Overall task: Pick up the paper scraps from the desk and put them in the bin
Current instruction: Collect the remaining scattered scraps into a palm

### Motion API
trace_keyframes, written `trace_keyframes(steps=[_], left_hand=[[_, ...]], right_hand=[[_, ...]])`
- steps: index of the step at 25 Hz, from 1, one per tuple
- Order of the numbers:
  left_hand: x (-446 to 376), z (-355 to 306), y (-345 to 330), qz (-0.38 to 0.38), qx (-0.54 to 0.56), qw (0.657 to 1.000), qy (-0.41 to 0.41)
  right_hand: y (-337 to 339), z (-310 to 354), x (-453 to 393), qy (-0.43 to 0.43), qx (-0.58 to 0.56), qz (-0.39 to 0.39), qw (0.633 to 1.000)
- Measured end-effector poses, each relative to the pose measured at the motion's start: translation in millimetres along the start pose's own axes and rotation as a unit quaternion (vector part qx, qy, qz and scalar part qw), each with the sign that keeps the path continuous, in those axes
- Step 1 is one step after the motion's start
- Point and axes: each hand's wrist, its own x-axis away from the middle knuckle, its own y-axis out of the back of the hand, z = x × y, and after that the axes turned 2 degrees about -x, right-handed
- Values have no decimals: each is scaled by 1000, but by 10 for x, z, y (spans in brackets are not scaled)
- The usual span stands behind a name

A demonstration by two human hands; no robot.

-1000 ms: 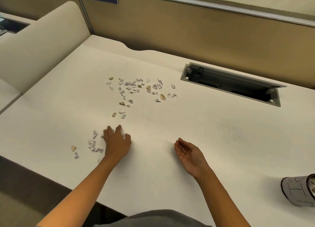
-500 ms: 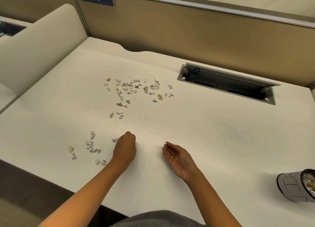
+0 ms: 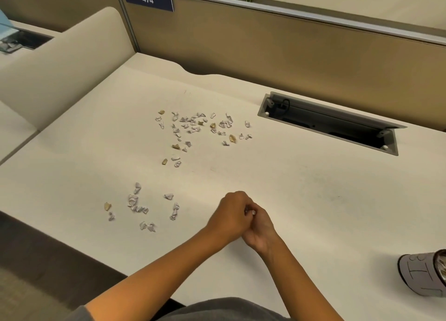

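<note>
Small crumpled white and tan paper scraps lie on the cream desk (image 3: 301, 195) in two groups: a far cluster (image 3: 193, 125) and a nearer cluster (image 3: 137, 207) by the front left. My left hand (image 3: 229, 215) is a closed fist with a white speck of paper showing at its fingers. It rests on my right hand (image 3: 263, 232), which lies palm up and cupped beneath it, fingers mostly hidden. Both hands are to the right of the near cluster. The grey bin (image 3: 422, 276) stands at the right edge with scraps inside.
An open grey cable hatch (image 3: 330, 125) is sunk into the desk at the back right. A brown partition (image 3: 265, 45) closes the back, and a cream side divider (image 3: 60, 62) closes the left. The desk's front edge runs diagonally at lower left.
My left hand closed over scraps from the near cluster, then moved right as a fist onto my right palm. My right hand shifted left to meet it.
</note>
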Motion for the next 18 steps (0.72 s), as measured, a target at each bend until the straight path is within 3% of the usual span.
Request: trace_keyframes(steps=[4, 12, 15, 18], left_hand=[[66, 7, -68, -10, 14, 1000, -25], [89, 371, 144, -139, 74, 987, -32], [77, 742, 305, -222, 43, 973, 39], [131, 1215, 452, -296, -17, 937, 186]], right_hand=[[7, 47, 22, -20, -67, 3, 998], [-12, 33, 28, 14, -92, -23, 995], [-16, 12, 12, 6, -120, -28, 992], [-16, -13, 26, 3, -112, -27, 993]])
